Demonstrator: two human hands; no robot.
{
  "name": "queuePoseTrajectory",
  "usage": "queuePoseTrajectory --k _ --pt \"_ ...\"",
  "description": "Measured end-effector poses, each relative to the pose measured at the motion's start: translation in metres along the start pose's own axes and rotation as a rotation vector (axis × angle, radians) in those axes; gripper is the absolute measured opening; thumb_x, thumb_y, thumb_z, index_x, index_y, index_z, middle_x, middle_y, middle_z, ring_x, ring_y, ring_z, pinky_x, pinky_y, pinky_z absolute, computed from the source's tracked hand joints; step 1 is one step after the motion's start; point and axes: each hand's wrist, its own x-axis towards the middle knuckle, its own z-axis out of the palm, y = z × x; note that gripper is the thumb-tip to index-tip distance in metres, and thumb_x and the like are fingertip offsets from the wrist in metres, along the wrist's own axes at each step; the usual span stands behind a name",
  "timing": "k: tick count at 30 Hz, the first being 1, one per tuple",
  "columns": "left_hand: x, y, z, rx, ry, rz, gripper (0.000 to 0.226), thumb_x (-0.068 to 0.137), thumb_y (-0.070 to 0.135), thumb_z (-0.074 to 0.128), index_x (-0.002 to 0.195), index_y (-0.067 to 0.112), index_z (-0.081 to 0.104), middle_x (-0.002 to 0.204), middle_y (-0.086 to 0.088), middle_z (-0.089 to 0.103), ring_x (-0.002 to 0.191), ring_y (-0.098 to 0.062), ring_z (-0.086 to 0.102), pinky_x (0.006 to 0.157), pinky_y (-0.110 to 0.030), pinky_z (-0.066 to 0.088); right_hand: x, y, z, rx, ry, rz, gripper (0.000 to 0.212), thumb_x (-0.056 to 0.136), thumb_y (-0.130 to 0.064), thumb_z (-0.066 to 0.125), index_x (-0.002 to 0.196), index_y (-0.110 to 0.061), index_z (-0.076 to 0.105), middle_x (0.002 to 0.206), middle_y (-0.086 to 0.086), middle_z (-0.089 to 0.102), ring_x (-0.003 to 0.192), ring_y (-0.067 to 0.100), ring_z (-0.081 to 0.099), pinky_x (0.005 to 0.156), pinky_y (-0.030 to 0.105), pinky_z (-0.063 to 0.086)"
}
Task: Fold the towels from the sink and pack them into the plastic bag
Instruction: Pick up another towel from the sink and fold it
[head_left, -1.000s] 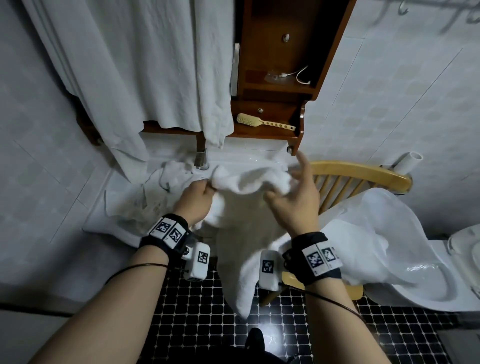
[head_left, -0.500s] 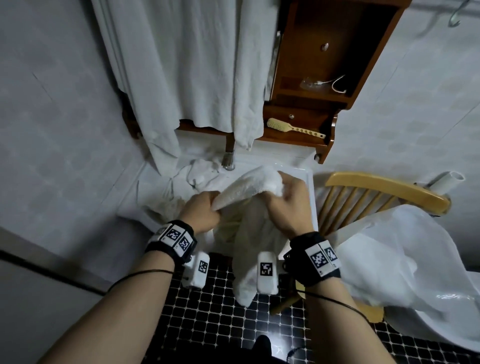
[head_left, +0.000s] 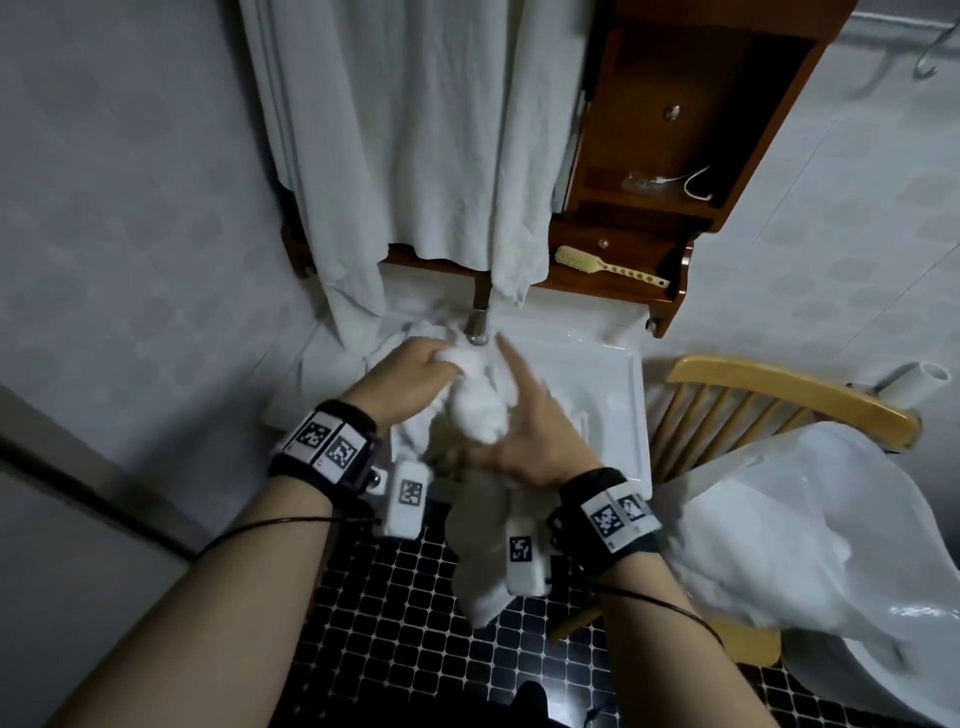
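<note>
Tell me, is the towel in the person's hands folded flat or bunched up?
Bunched up. The towel is a rumpled lump between the left hand, which grips its top, and the right hand; its tail hangs down.

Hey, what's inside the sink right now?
Crumpled white towels lie in the sink on its left side. The left hand, right hand and held towel cover its middle, hiding the drain.
</note>
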Motion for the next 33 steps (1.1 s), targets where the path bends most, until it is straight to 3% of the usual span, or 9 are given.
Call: queuePoseTrajectory --k 3,7,9,13,17,21,26,30,33 --pt "-0.016 0.042 -0.012 -0.006 -0.091 0.173 0.044 0.084 0.049 0.065 0.091 0.006 0.070 0.083 0.001 0.070 0.081 -0.016 0.067 0.080 -0.039 0.052 0.004 -0.009 0.035 -0.097 -0.087 -0.031 0.043 0.080 -0.048 0.077 0.114 -0.024 0.067 0.112 0.001 0.071 0.101 0.019 0.067 0.092 0.042 0.057" --pt "-0.033 0.048 -0.030 -0.061 0.007 0.269 0.043 0.069 0.040 0.099 0.099 0.026 0.071 0.090 0.018 0.073 0.086 0.002 0.069 0.083 -0.024 0.057 -0.002 -0.022 0.023 0.303 0.151 0.058 0.017 0.085 -0.040 0.080 0.092 -0.024 0.077 0.095 -0.005 0.077 0.089 0.014 0.073 0.080 0.032 0.059" --pt "-0.037 0.027 -0.034 -0.041 0.001 0.183 0.055 0.066 0.032 0.101 0.107 0.039 0.066 0.094 0.024 0.073 0.088 0.016 0.066 0.085 -0.017 0.055 -0.005 -0.022 0.009 0.509 0.254 0.173 0.023 0.083 -0.036 0.086 0.099 -0.021 0.079 0.100 -0.001 0.079 0.098 0.019 0.075 0.084 0.035 0.060" --pt "-0.024 -0.053 -0.019 0.214 -0.116 -0.107 0.047 0.070 0.051 0.091 0.106 0.027 0.073 0.095 0.007 0.079 0.088 -0.011 0.075 0.088 -0.043 0.062 -0.016 -0.034 -0.017 0.977 0.262 0.179 0.047 0.081 -0.034 0.086 0.114 -0.001 0.075 0.114 0.023 0.075 0.110 0.041 0.073 0.103 0.054 0.055" --pt "-0.022 -0.101 0.015 0.307 -0.169 -0.265 0.030 0.093 0.033 0.069 0.115 0.013 0.074 0.113 -0.011 0.076 0.103 -0.027 0.071 0.093 -0.038 0.057 -0.020 -0.041 -0.033 1.278 0.352 0.112 0.038 0.091 -0.026 0.077 0.118 0.000 0.072 0.125 0.028 0.070 0.120 0.043 0.068 0.110 0.058 0.050" --pt "-0.017 -0.111 0.020 0.245 -0.014 -0.289 0.023 0.099 0.014 0.051 0.109 0.009 0.071 0.106 -0.014 0.074 0.107 -0.034 0.070 0.090 -0.040 0.056 -0.014 -0.022 -0.029 0.805 0.700 0.232 0.030 0.082 -0.026 0.088 0.109 -0.019 0.076 0.106 0.008 0.079 0.103 0.027 0.076 0.097 0.055 0.060" --pt "-0.017 -0.056 -0.009 -0.079 0.171 -0.244 0.036 0.095 0.033 0.067 0.087 -0.002 0.070 0.082 -0.012 0.073 0.077 -0.028 0.070 0.069 -0.033 0.047 -0.014 0.019 -0.001 0.540 0.512 0.575 0.108 0.068 -0.019 0.078 0.160 -0.017 0.021 0.112 0.014 0.064 0.093 0.031 0.069 0.069 0.041 0.060" --pt "-0.021 -0.022 -0.016 -0.283 0.224 -0.086 0.045 0.087 0.050 0.079 0.083 0.006 0.070 0.072 0.003 0.063 0.068 -0.016 0.060 0.064 -0.029 0.045 -0.021 0.021 -0.005 0.631 0.736 0.501 0.057 0.090 -0.019 0.063 0.146 -0.021 0.053 0.113 0.009 0.072 0.107 0.026 0.069 0.101 0.046 0.057" --pt "-0.023 -0.006 -0.004 -0.325 0.056 -0.009 0.021 0.091 0.028 0.083 0.108 0.018 0.079 0.095 0.000 0.080 0.090 -0.018 0.075 0.078 -0.032 0.059 -0.032 0.003 -0.005 0.794 0.651 0.310 0.038 0.101 -0.004 0.050 0.123 -0.025 0.073 0.108 0.014 0.077 0.088 0.023 0.066 0.080 0.036 0.053"
